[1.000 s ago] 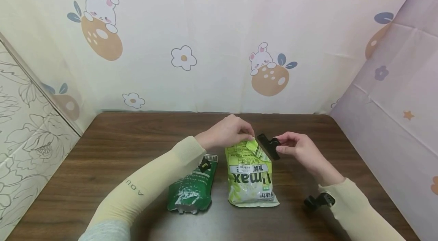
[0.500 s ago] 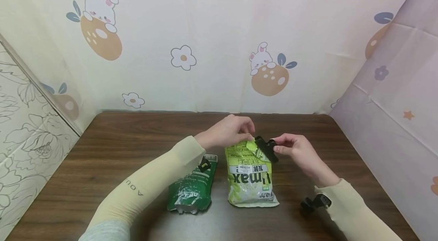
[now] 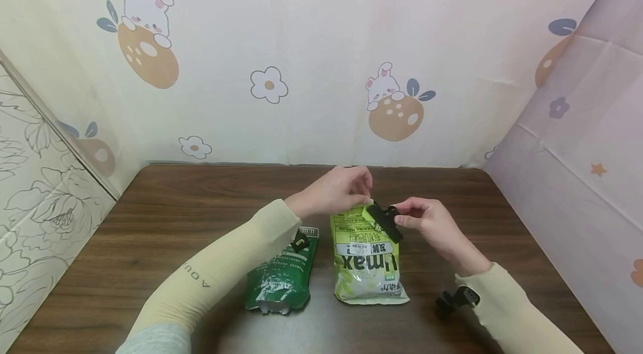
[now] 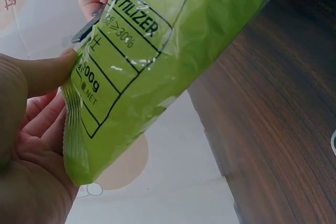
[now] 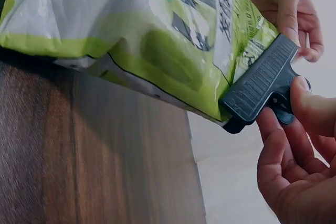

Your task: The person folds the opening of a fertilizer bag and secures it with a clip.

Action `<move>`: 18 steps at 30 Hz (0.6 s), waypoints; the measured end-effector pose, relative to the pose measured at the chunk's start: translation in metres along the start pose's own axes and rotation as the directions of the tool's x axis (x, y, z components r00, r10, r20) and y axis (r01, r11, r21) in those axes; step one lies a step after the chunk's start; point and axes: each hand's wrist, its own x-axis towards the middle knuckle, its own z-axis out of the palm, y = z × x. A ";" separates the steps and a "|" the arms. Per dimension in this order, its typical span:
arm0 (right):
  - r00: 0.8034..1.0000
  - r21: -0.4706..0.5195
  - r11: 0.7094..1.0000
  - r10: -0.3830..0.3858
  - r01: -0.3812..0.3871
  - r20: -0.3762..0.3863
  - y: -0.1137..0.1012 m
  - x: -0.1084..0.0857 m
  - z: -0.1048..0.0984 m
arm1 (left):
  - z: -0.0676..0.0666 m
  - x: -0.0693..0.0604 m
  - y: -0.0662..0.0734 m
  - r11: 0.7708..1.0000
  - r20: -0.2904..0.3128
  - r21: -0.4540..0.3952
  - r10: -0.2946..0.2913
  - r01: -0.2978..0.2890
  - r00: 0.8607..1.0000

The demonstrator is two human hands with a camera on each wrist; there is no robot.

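Note:
A plump green and white fertilizer bag (image 3: 365,264) lies on the table, its far right corner folded over. My left hand (image 3: 335,192) pinches the bag's far edge between thumb and fingers; the left wrist view shows the thumb on the crimped seal (image 4: 73,121). In my right hand (image 3: 433,225) is a wide black clip (image 3: 385,222), held by its handles between thumb and fingers. Across the folded corner, the clip (image 5: 261,82) straddles the bag's edge in the right wrist view. How deep the bag sits between its jaws is hidden.
A dark green packet (image 3: 282,278) lies left of the bag, partly under my left forearm. The brown wooden table (image 3: 201,192) meets a patterned curtain (image 3: 311,119) at its back edge. A small camera (image 3: 458,299) sits at my right wrist.
My right hand has moved left with the black clip, bringing it from beside the folded corner onto it. The left hand stays at the bag's edge, almost unmoved.

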 end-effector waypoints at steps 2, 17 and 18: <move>1.000 0.002 1.000 0.005 -0.005 0.006 0.001 0.001 0.001 | 0.000 0.000 0.000 1.000 -0.002 -0.011 0.011 -0.011 1.000; 0.994 0.083 0.994 0.062 -0.070 0.095 0.001 -0.001 0.003 | 0.002 0.001 -0.002 0.999 0.026 -0.005 0.036 -0.036 0.999; 0.993 0.083 0.994 0.065 -0.073 0.100 0.002 -0.001 0.003 | 0.002 0.001 -0.002 0.999 0.026 -0.001 0.038 -0.038 0.999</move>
